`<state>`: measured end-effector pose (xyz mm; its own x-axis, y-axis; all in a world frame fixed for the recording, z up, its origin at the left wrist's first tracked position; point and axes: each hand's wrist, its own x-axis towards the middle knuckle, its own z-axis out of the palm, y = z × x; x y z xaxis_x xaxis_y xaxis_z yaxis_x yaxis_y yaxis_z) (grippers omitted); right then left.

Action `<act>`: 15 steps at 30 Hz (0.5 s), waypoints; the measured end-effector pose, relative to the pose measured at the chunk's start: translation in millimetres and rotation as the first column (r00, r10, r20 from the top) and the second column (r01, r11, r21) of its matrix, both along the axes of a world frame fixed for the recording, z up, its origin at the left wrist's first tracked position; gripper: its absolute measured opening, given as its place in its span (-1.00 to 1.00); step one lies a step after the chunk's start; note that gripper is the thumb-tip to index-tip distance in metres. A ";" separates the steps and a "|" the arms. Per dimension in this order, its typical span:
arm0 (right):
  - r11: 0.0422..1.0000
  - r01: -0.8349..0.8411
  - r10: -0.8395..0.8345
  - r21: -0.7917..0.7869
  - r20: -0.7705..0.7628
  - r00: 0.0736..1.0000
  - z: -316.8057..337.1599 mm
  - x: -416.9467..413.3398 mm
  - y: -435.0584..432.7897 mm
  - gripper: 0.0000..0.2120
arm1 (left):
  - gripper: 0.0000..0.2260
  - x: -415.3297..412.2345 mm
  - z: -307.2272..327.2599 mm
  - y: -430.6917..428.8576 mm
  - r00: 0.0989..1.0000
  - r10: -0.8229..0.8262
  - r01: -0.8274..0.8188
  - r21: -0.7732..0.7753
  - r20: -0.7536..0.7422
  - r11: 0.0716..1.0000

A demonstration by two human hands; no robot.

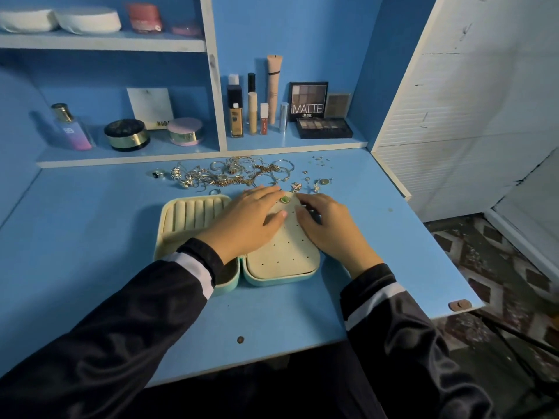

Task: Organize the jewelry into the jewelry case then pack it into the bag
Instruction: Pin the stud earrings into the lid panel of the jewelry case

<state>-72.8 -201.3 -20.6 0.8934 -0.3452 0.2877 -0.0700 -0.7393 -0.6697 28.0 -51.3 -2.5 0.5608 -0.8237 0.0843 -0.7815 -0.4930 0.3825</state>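
- Left of the frame, on the low shelf (pixel 99 154) behind the desk (pixel 90 237): a perfume bottle (pixel 72 128), a black and gold jar (pixel 127 135) and a pink-lidded jar (pixel 184 131), well apart from the work.
- Centre left: the jewelry case (pixel 193 216) lies open and flat on the desk. Its left half shows cream ring rolls (pixel 196 211), and the left sleeve crosses the near part of that half.
- Centre: the left hand (pixel 251 217) rests palm down across the hinge and onto the right half, fingers straight and gripping nothing.
- Above the case: loose jewelry (pixel 236 173) lies tangled in a band of chains, hoops and rings along the desk's far edge, with a dark-stoned ring (pixel 158 173) at its left end.
- Centre right: the case's perforated earring panel (pixel 284 246) carries a green-stone piece (pixel 285 200) at its far edge, between the fingertips of both hands.
- The right hand (pixel 328 223) lies on the panel's right side with bent fingers. I cannot tell if it pinches anything.
- Upper centre right, on the shelf: foundation bottles (pixel 236 116) and a "MATTE" eyeshadow palette (pixel 308 101).
- Far right: a slatted white panel (pixel 453 101) borders the desk.
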 end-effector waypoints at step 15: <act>0.963 0.232 -0.217 -0.139 0.112 0.970 -6.2 32.4 -83.2 -0.84 | -0.70 64.1 13.9 -55.7 0.994 -0.088 0.086 -0.026 -0.064 0.996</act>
